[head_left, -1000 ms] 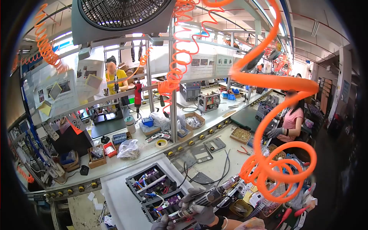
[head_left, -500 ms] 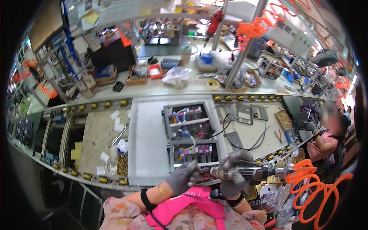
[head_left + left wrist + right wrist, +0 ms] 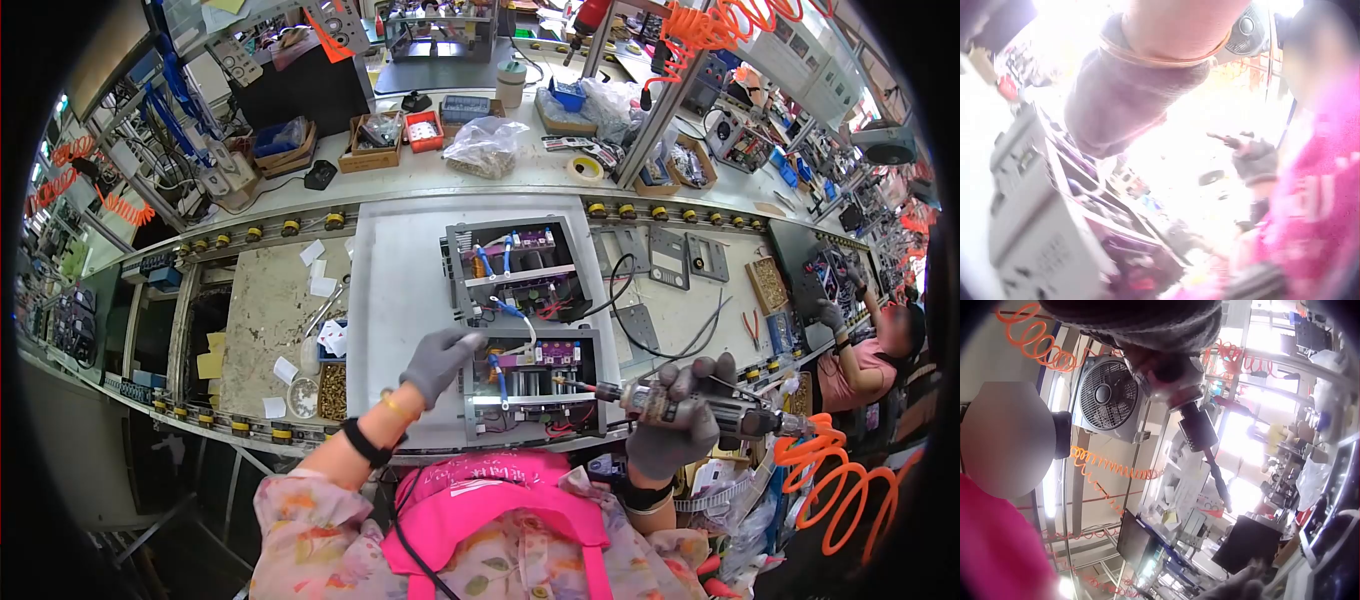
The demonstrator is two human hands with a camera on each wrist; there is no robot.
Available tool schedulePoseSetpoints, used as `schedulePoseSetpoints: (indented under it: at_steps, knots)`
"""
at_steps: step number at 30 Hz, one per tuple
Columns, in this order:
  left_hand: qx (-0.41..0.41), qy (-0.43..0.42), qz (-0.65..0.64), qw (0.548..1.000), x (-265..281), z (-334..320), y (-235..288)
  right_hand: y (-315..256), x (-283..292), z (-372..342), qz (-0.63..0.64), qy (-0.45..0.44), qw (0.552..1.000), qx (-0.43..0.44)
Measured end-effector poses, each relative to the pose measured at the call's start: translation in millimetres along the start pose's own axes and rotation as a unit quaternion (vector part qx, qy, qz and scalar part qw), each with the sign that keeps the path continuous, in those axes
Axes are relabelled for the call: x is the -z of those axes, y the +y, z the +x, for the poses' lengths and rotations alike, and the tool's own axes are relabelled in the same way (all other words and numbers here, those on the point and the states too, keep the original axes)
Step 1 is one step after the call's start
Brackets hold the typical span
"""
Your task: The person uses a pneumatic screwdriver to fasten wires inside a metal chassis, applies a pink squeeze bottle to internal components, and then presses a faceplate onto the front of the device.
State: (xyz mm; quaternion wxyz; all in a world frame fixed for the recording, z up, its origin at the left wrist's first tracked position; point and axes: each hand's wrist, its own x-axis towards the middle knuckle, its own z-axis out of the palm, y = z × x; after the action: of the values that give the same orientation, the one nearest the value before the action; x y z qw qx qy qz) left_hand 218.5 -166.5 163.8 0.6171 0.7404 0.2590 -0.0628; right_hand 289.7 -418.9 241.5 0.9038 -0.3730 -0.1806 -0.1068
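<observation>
In the lower middle of the head view, a gloved right hand (image 3: pixel 685 430) has its fingers wrapped round a power screwdriver (image 3: pixel 648 404), whose bit points left over the lower casing (image 3: pixel 530 400); whether the tip touches anything inside cannot be told. An orange coiled hose (image 3: pixel 826 428) joins the tool's rear end at the lower right. The gloved left hand (image 3: pixel 440 365) lies at the lower casing's upper left corner, its fingers bunched; whether they hold something cannot be told, and the left wrist view is too bright and blurred to settle it. Just above, at the centre of the frame, the upper casing (image 3: pixel 525 275) sits open, wires showing, on the same white board (image 3: pixel 400 280). Red-handled pliers (image 3: pixel 756 328) lie right of centre, and a plastic bag (image 3: pixel 485 147) stands at the upper middle.
</observation>
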Motion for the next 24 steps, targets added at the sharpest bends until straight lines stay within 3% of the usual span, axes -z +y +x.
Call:
schedulePoseSetpoints:
  at_steps: [2, 3, 5, 8, 10, 11, 12, 13, 15, 16, 17, 19, 21, 23, 24]
  knots:
    - [-0.120, 0.026, 0.219, 0.968, -10.4, 42.3, -9.6, -1.1, 4.5, 5.1, 0.017, -0.012, 1.000, 0.007]
    - [-0.075, -0.020, 0.258, 0.963, -19.1, 51.1, 2.2, -2.7, 5.0, 7.3, 0.022, -0.019, 0.999, 0.012]
    - [-0.054, 0.028, 0.330, 0.942, -38.7, 67.9, 16.8, -7.2, 10.1, 12.0, 0.027, -0.029, 0.999, 0.019]
    - [-0.043, 0.042, 0.308, 0.950, -60.5, 84.9, 25.1, -13.2, 7.2, 13.0, 0.030, -0.005, 0.999, 0.040]
    - [0.018, -0.040, 0.039, 0.998, -71.5, 95.7, 22.8, -13.4, 15.6, 17.5, 0.003, 0.008, 0.998, 0.066]
    - [0.052, -0.081, -0.097, 0.991, -75.8, 99.8, 21.6, -13.5, 18.8, 18.8, -0.011, 0.015, 0.997, 0.079]
    - [0.138, -0.147, -0.175, 0.964, -79.2, 104.0, 21.3, -13.4, 17.2, 21.5, -0.031, 0.032, 0.995, 0.092]
    - [0.098, -0.231, -0.157, 0.955, -79.4, 101.6, 23.6, -14.4, 15.8, 22.8, -0.032, 0.046, 0.995, 0.082]
    - [-0.019, -0.205, 0.073, 0.976, -86.4, 89.6, 31.0, -12.3, 28.0, 27.5, -0.038, 0.043, 0.994, 0.089]
    - [-0.296, -0.147, 0.205, 0.921, -88.6, 85.0, 32.0, -12.2, 29.8, 29.3, -0.042, 0.038, 0.994, 0.088]
    - [-0.265, -0.176, 0.384, 0.867, -92.1, 81.0, 35.1, -13.1, 34.6, 29.8, -0.053, 0.039, 0.995, 0.073]
    - [-0.220, -0.179, 0.536, 0.795, -101.3, 64.8, 49.9, -10.3, 35.3, 32.0, -0.073, 0.048, 0.993, 0.075]
    - [-0.187, -0.187, 0.578, 0.772, -109.7, 63.7, 52.4, -7.0, 34.6, 33.1, -0.022, 0.009, 0.999, 0.024]
    - [-0.175, -0.182, 0.594, 0.764, -113.6, 66.5, 51.2, 2.0, 39.8, 34.5, -0.095, -0.001, 0.995, 0.025]
    - [-0.184, -0.168, 0.609, 0.753, -114.1, 64.8, 52.2, 6.3, 42.8, 30.5, -0.079, 0.030, 0.996, -0.015]
